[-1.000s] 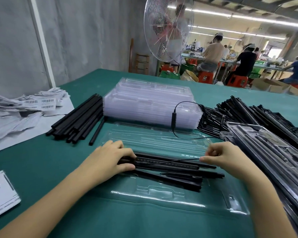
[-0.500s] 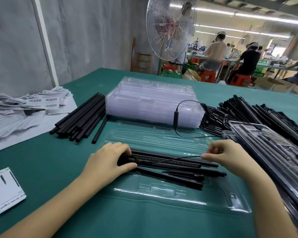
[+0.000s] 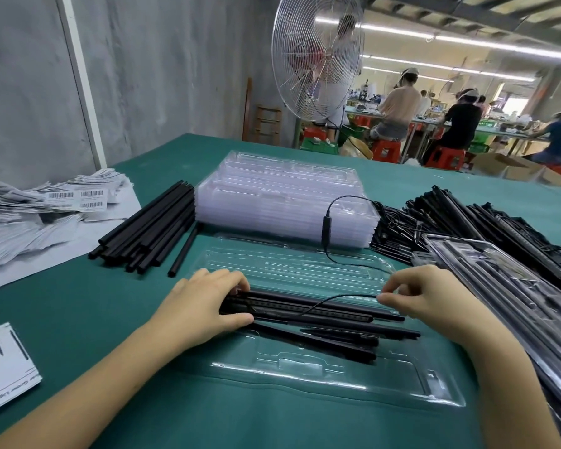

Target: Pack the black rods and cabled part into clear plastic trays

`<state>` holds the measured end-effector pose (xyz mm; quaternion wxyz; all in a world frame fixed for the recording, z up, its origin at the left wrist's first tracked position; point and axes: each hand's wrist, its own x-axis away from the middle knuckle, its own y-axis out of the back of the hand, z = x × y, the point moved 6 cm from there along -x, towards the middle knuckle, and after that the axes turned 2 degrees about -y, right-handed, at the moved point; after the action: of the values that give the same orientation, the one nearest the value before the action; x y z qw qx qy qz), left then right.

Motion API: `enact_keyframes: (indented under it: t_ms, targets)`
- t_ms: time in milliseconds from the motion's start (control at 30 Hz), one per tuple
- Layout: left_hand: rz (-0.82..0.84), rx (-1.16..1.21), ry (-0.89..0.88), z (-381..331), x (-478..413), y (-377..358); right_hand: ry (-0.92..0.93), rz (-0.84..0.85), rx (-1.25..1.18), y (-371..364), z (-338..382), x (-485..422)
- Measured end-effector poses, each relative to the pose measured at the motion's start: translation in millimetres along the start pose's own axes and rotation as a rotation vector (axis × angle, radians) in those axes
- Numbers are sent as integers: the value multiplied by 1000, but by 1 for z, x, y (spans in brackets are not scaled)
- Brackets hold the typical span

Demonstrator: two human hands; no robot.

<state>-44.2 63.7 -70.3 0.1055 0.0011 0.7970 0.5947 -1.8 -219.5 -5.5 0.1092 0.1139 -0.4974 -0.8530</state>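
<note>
Over the last second the thin black cable (image 3: pixel 334 301) between the two hands has gone from lying nearly straight and flat along the black rods (image 3: pixel 321 319) to rising in a shallow arc above them. The right hand (image 3: pixel 425 298), pinching the cable's end between thumb and forefinger, has lifted slightly and drawn a little away from the rods. The left hand (image 3: pixel 204 303) has shifted its thumb somewhat further along the rods' left ends.
</note>
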Motion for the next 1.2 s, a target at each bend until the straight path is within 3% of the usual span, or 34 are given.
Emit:
enact_keyframes:
  t_ms: [100,300,467,800,1000,1100,1200]
  targets:
    - [-14,-94,-104,-8,-3,1,37,1,28,3,11,2]
    - [7,110,-295,-21,3,-5,-125,134,279,0,1,-1]
    - [-12,160,-308,-20,4,-5,-238,299,286,-21,-20,0]
    - [35,39,-321,-21,4,-7,-337,281,354,-28,-27,0]
    - [35,-25,-343,-24,2,-5,-335,296,529,0,-30,20]
    - [24,-42,-348,-26,0,-6,-372,420,406,10,-36,36]
    - [29,-69,-349,-28,-3,-5,-308,450,98,13,-25,44]
